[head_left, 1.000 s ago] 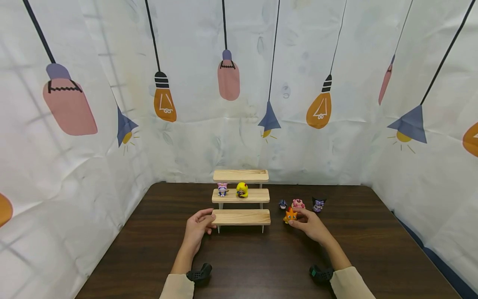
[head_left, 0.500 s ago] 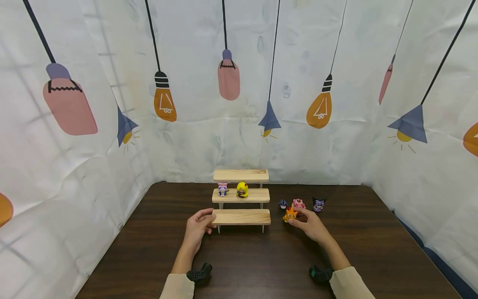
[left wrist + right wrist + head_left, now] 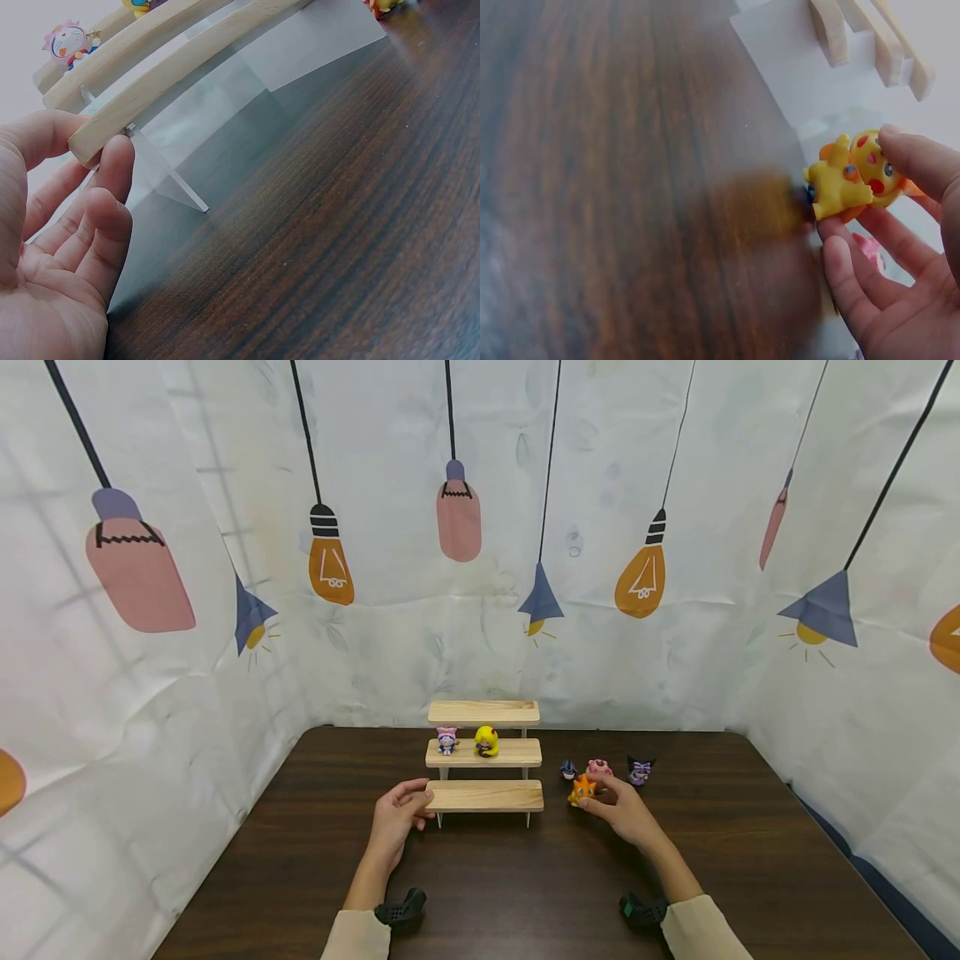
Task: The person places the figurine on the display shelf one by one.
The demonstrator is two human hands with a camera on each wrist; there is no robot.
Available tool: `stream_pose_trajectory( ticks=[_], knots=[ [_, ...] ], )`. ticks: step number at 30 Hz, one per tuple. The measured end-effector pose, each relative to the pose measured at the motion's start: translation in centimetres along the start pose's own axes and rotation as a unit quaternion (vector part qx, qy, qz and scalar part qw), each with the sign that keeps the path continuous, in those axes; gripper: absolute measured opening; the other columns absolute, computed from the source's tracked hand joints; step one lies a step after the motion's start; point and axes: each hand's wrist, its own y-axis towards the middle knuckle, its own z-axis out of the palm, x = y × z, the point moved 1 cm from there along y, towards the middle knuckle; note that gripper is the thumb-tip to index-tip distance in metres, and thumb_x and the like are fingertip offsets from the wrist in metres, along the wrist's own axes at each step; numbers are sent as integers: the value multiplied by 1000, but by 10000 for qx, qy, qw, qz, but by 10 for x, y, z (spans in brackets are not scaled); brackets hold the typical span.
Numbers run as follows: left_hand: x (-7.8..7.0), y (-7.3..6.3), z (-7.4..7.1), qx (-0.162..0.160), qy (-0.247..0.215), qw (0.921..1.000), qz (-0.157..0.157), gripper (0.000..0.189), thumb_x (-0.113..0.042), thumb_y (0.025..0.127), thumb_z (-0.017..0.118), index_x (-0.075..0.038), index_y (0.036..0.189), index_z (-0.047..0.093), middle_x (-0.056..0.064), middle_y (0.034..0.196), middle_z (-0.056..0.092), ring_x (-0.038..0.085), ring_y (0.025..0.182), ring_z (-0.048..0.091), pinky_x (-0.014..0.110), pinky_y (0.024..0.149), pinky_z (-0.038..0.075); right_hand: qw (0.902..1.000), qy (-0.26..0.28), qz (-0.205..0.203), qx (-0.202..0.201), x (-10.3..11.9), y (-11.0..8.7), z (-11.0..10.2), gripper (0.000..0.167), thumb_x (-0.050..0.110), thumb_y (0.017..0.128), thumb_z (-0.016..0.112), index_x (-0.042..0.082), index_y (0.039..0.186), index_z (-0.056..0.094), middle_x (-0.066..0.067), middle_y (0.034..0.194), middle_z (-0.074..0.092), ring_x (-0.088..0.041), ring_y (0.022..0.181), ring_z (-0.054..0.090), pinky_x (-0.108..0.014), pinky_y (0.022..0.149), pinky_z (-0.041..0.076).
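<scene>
With thumb and fingers my left hand (image 3: 397,817) pinches the left end of the lowest wooden step of a three-tier display stand (image 3: 487,796); the left wrist view shows the thumb above the board (image 3: 112,124) and fingers below. My right hand (image 3: 624,810) holds a yellow-and-orange toy figurine (image 3: 840,180) between thumb and fingers, right of the stand. On the middle step stand a pink-and-blue figurine (image 3: 447,741) at the left and a yellow-haired figurine (image 3: 486,742) near the centre. The top and bottom steps carry no figurines.
Behind my right hand, a small dark blue figurine (image 3: 567,770), a pink figurine (image 3: 599,767) and a black-and-purple figurine (image 3: 640,770) stand on the dark wooden table (image 3: 517,893). A lamp-printed white curtain (image 3: 390,652) encloses the table's back and sides.
The figurine in my right hand has risen very slightly and turned a little. My left hand keeps its grip on the stand, which has not moved.
</scene>
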Motion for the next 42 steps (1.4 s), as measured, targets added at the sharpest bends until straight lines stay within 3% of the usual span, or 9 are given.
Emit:
stream_pose_trajectory(
  ticks=[10,15,21,27,34,42],
  knots=[
    [-1,-1,0,-26,20,10000,-22,40,-17,96,72,-1,132,63,-1,88,75,14,68,69,23,54,50,9996,153,-241,39,12,-2,-2,50,24,95,74,7,139,60,-21,136,61,-40,119,65,-39,89,61],
    [-1,-1,0,-55,11,10000,-22,39,-16,96,72,-1,131,64,-1,87,75,14,67,69,23,53,49,9994,114,-330,-29,19,-3,-3,50,26,94,75,9,138,61,-17,125,66,-34,113,67,-35,87,61],
    [0,-1,0,-50,25,10000,-22,38,-16,96,72,-2,131,64,0,88,75,14,68,69,23,54,50,9990,92,-428,-42,29,-4,-5,48,28,94,75,15,138,61,-13,122,66,-28,108,66,-31,84,60],
    [0,0,0,-35,28,10000,-18,38,-17,97,72,-2,131,64,0,88,75,14,68,69,23,54,50,9988,56,-492,-39,41,-6,-6,46,31,94,75,18,137,62,-12,120,67,-27,103,65,-36,82,60],
    [0,0,0,-43,21,10000,-39,38,-16,97,72,-2,131,64,0,89,75,15,69,69,23,54,49,9976,172,-664,7,51,-10,-8,45,28,96,74,15,137,62,-15,118,67,-25,99,66,-30,78,59],
    [-1,-2,0,-32,-18,10000,-21,37,-15,97,72,-2,131,65,0,87,74,16,69,70,23,54,49,9959,135,-889,-21,65,-15,-7,45,27,97,72,13,137,61,-16,111,67,-24,94,67,-35,77,61]
  ],
)
